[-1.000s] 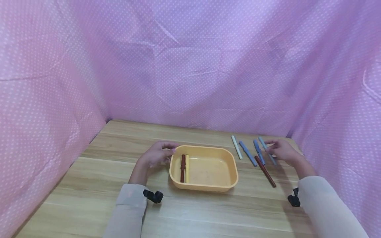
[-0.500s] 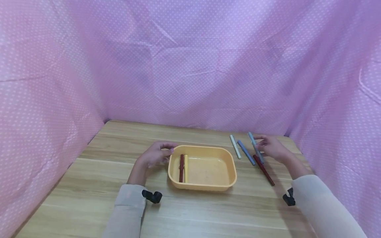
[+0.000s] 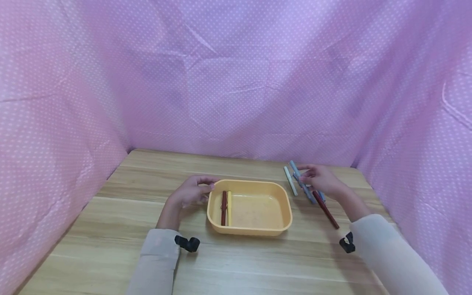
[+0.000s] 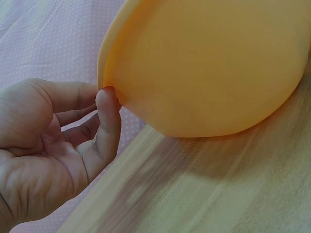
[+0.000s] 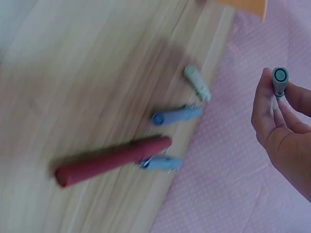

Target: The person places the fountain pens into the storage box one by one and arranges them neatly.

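Observation:
My left hand (image 3: 191, 191) pinches the rim of a yellow-orange plastic box (image 3: 259, 211) at its back left corner. In the left wrist view, thumb and fingers meet on the box wall (image 4: 204, 73). Inside the box, a dark red pen (image 3: 223, 209) and a yellow pen (image 3: 230, 209) lie side by side at the left end. My right hand (image 3: 323, 181) pinches a light grey-blue pen (image 5: 280, 81), held above the table. Below it are a pale green pen (image 5: 198, 83), a blue pen (image 5: 177, 115), a lighter blue pen (image 5: 163, 162) and a dark red pen (image 5: 114, 160).
The wooden table (image 3: 236, 266) carries everything. Pink dotted cloth (image 3: 236, 82) hangs behind the table and along both sides. The loose pens lie to the right of the box, near the table's far right corner.
My right hand has lifted the light grey-blue pen and carried it left, over the other pens. The left hand stays at the box corner.

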`<state>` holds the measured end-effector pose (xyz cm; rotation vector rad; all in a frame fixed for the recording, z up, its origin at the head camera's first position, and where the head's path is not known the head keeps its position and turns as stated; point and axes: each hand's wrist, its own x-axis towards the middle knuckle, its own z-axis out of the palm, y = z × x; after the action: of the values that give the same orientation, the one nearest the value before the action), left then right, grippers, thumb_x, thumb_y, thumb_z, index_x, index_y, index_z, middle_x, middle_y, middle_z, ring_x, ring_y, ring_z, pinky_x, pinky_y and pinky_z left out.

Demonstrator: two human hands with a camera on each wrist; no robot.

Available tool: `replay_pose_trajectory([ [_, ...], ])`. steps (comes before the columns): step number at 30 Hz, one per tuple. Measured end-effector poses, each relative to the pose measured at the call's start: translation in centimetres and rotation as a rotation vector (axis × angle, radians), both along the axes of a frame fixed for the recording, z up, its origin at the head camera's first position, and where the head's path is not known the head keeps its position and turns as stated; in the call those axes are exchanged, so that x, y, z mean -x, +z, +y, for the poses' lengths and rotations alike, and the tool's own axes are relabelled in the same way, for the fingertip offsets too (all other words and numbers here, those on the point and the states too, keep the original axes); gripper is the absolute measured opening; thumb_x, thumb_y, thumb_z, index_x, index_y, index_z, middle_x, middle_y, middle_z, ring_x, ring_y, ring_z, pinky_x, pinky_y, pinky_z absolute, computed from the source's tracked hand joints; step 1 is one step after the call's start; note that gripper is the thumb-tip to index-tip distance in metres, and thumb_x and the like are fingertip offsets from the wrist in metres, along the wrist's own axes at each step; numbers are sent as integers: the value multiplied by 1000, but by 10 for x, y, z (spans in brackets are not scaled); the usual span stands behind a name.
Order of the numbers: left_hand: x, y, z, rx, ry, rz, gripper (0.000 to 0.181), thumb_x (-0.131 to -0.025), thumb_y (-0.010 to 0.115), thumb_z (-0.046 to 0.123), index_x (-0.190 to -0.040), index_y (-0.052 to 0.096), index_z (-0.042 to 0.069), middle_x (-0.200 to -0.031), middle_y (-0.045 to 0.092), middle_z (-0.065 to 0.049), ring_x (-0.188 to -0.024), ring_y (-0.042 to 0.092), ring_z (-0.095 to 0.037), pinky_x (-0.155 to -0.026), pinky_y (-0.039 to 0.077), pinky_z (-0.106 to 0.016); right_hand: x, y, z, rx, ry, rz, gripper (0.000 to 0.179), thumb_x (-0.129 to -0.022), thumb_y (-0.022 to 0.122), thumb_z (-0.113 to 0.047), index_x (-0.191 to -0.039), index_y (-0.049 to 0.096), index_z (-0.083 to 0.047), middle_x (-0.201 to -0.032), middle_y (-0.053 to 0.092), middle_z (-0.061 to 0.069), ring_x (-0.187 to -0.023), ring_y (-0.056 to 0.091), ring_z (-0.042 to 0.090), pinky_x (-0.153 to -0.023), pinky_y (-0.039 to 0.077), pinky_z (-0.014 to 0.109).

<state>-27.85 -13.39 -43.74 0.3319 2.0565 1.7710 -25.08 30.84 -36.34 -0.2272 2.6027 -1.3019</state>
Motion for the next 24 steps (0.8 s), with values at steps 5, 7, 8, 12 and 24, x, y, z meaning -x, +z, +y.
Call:
replay_pose_trajectory([
  [5, -1, 0, 0, 3, -2, 6, 34, -103, 59, 6, -137, 62, 0, -132, 57, -20, -90, 68, -24, -72, 62, -34, -2, 5, -20, 66, 9, -37, 49, -102, 60, -6, -148, 45, 3, -120, 61, 28, -103, 67, 37, -90, 60, 45],
  [7, -1, 1, 0, 2, -2, 7, 34, -103, 59, 6, -137, 62, 0, -133, 56, -20, -90, 68, -24, -73, 62, -34, -3, 7, -27, 52, 21, -24, 49, -101, 62, -7, -147, 47, 2, -117, 63, 25, -100, 67, 34, -87, 61, 42],
  [8, -2, 1, 0, 2, -3, 8, 34, -103, 58, 6, -137, 62, 0, -133, 56, -20, -90, 68, -24, -73, 61, -34, -3, 8, -31, 45, 32, -14, 49, -101, 62, -7, -146, 48, 3, -116, 64, 24, -99, 67, 32, -85, 61, 41],
  [12, -2, 0, 1, 4, -1, 9, 34, -103, 59, 5, -136, 62, 1, -133, 56, -20, -90, 68, -23, -72, 61, -33, -5, 10, -45, 51, 72, -3, 47, -101, 62, -6, -145, 50, 2, -116, 64, 24, -99, 67, 33, -81, 61, 38],
  [24, -1, -2, -1, -7, -2, 8, 34, -103, 58, 4, -136, 62, -1, -133, 56, -21, -90, 68, -24, -72, 62, -33, -9, 7, -75, 136, 153, -75, 46, -102, 61, -6, -146, 49, -1, -121, 61, 30, -109, 64, 45, -83, 62, 43],
])
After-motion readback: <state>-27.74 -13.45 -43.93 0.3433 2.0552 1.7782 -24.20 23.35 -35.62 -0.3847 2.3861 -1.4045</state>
